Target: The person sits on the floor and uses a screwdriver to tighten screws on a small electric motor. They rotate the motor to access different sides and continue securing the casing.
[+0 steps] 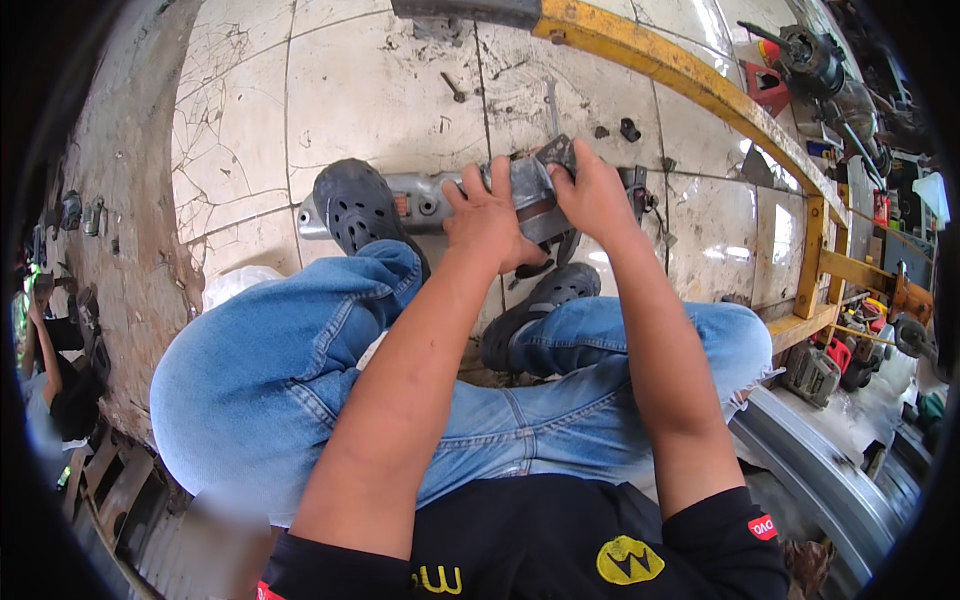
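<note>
A long grey metal part (408, 184) with holes along it lies across the floor in front of me. My left hand (487, 222) grips its middle, fingers fanned over the top and thumb at the near edge. Just right of it, my right hand (597, 195) is closed on a dark, flat metal piece (555, 153) at the part's far side. How that piece joins the long part is hidden. A brown strip and a dark curved piece (562, 245) show below, between my hands. My left clog (357, 205) rests against or on the part's left end; I cannot tell which.
Beyond the part, a wrench (551, 105) and a bolt (454, 88) lie on the cracked tile floor (370, 75). A yellow metal frame (680, 75) crosses from the top to the right. Tools and machine parts crowd the right side. Another person (50, 360) is at the far left.
</note>
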Motion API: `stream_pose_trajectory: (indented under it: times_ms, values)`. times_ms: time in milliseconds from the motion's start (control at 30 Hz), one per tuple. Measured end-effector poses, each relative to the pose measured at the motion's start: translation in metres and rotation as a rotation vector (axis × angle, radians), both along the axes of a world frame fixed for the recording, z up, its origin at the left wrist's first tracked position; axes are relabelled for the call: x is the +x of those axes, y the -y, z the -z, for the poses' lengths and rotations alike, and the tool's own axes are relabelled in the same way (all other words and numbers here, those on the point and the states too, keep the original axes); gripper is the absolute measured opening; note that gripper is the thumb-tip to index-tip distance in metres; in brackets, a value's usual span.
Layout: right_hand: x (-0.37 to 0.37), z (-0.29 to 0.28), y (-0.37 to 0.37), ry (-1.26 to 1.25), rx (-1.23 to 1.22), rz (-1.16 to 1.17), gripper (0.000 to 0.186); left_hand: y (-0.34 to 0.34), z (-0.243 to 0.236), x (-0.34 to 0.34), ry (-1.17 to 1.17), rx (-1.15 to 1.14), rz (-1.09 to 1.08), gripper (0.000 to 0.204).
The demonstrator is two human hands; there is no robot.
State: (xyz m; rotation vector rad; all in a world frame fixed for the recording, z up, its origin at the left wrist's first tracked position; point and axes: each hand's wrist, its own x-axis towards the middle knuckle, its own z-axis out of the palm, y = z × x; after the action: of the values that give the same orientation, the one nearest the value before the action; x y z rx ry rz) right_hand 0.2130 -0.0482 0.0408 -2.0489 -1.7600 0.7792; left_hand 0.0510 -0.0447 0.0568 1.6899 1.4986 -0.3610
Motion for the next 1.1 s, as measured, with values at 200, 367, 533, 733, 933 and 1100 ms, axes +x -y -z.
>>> stream_pose_trajectory:
  times_ms: [200,367,533,733,933,1100]
  values:
    - [0.011,-0.017,0.002,-0.057,-0.032,0.099,0.034,-0.002,0.006,0.0,-0.008,0.052,0.008,0.14]
    - [0.002,-0.04,0.01,-0.329,-0.244,0.249,0.04,0.002,0.015,-0.004,0.0,0.118,0.004,0.139]
    - [0.007,-0.012,0.023,-0.202,-0.025,0.196,0.044,0.001,0.011,-0.001,0.022,0.107,0.006,0.138]
    - [-0.005,-0.003,0.028,-0.101,-0.014,0.207,0.046,0.002,0.017,-0.005,0.044,0.143,-0.004,0.136]
    - [0.0,-0.005,0.029,-0.114,0.015,0.22,0.043,0.002,0.017,-0.004,0.045,0.147,-0.018,0.132]
    - [0.031,-0.004,0.022,-0.272,-0.038,0.183,0.035,0.0,0.014,-0.002,0.047,0.117,0.006,0.138]
